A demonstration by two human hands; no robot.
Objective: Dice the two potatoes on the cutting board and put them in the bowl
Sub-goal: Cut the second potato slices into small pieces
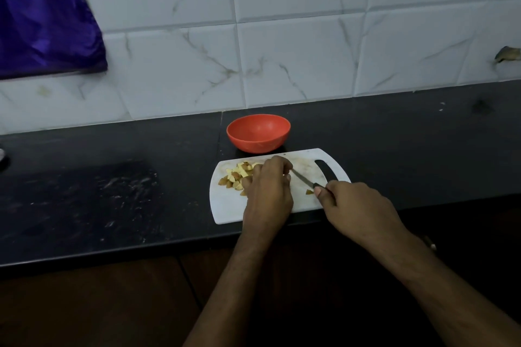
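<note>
A white cutting board lies on the dark counter. Several diced potato pieces are heaped at its far left, and one loose piece lies near the knife. My left hand is curled over the middle of the board beside the heap; what it holds is hidden under the fingers. My right hand grips the black handle of a small knife, whose blade points left toward my left fingertips. An orange bowl stands just behind the board with nothing visible inside.
The black counter runs left and right, with pale smears on its left part. A marbled white tile wall rises behind the bowl. A purple cloth hangs at the upper left. The counter's front edge is near my forearms.
</note>
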